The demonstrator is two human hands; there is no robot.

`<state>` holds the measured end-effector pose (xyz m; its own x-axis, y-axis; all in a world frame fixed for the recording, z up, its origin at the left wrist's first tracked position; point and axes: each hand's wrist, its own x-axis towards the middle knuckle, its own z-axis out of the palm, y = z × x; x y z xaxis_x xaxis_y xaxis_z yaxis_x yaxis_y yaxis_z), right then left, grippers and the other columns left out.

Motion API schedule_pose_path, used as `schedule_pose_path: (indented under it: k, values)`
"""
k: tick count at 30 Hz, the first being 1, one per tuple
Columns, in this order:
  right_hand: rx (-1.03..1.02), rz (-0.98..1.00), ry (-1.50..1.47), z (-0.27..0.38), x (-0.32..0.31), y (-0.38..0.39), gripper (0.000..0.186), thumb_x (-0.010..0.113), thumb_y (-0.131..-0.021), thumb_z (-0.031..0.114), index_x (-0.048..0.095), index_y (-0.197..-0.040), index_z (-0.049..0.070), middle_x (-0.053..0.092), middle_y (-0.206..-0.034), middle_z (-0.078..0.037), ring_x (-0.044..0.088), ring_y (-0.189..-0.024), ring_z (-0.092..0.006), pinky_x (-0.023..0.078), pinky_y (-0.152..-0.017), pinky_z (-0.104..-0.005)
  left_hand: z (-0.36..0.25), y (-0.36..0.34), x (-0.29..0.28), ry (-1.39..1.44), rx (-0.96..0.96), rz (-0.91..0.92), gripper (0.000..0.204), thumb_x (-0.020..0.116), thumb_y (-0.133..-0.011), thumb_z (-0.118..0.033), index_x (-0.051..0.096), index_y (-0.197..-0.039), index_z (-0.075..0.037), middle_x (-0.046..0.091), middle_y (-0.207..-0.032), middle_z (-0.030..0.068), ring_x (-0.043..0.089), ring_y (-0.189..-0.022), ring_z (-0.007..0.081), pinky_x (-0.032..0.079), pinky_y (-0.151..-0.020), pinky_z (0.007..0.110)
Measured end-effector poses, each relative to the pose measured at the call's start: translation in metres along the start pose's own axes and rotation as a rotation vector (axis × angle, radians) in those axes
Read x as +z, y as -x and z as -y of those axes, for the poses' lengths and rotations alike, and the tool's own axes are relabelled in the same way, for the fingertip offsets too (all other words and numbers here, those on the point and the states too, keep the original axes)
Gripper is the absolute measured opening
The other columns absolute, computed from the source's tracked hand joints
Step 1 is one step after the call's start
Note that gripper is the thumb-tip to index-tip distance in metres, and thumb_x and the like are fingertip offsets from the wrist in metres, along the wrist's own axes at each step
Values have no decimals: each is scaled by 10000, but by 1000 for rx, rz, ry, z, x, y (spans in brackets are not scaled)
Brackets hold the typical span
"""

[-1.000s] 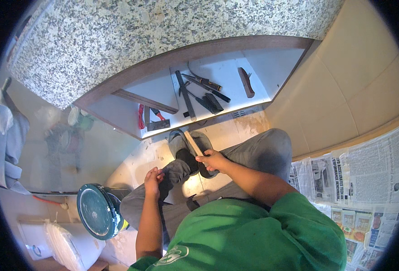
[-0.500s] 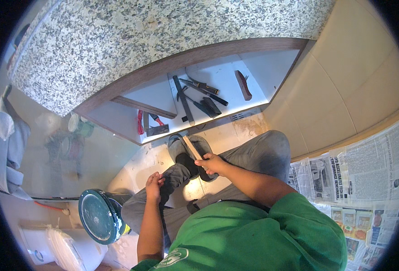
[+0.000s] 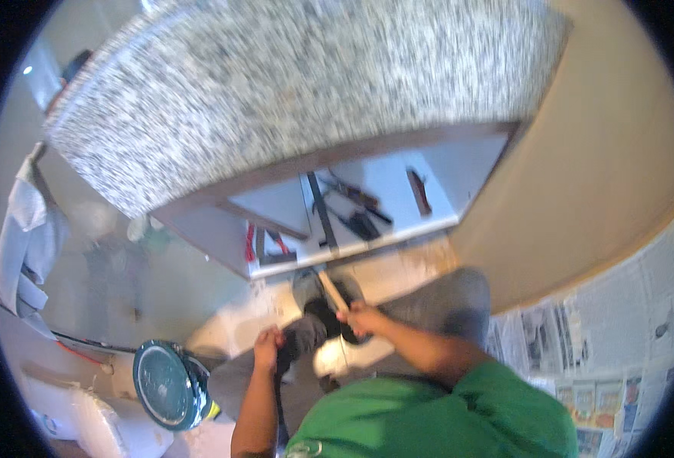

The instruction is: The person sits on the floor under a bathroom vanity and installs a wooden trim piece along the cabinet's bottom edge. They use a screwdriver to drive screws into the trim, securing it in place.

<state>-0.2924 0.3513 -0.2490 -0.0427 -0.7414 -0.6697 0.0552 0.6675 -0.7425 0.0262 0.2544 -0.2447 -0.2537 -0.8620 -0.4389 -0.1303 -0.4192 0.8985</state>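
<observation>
My right hand [image 3: 358, 319] grips a pale wooden strip [image 3: 331, 288] over my dark slippered feet. My left hand [image 3: 270, 345] rests by my left leg, fingers loosely curled and blurred, with no object visible in it. Ahead, an open cabinet [image 3: 476, 164] under the speckled granite counter [image 3: 314, 69] holds a long dark bar [image 3: 320, 210], several dark hand tools [image 3: 358, 224], a dark brown wood-like tool [image 3: 419, 191] and red-handled items [image 3: 251, 243].
A lidded dark teal bucket [image 3: 167, 384] stands left, near a white toilet-like fixture [image 3: 127, 424]. Grey cloth [image 3: 18, 237] drapes over a glass panel [image 3: 123, 290]. Tiled wall [image 3: 566, 175] rises right, above spread newspapers [image 3: 581, 336]. Tiled floor [image 3: 234, 320] shows around my legs.
The whole scene has shifted downward in the picture and blurred as my head moved. My right hand still holds the wooden strip.
</observation>
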Motion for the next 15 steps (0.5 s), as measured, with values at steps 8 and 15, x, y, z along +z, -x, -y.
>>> schedule_pose_path:
  k: [8, 15]
  values:
    - [10, -122, -58, -10, 5, 4, 720, 829, -800, 610, 642, -1208, 47, 679, -976, -74, 659, -686, -143, 548, -556, -261, 5, -1, 8, 208, 0, -52, 131, 609, -1005, -144, 656, -941, -39, 602, -784, -6, 522, -627, 98, 433, -600, 247]
    - [19, -61, -50, -3, 4, 5, 748, 848, -804, 572, 603, -1232, 9, 651, -957, -60, 647, -665, -149, 550, -555, -265, 28, -17, -7, 104, 23, -39, 197, 655, -983, -174, 690, -1003, 19, 653, -799, 18, 570, -671, 106, 455, -625, 244]
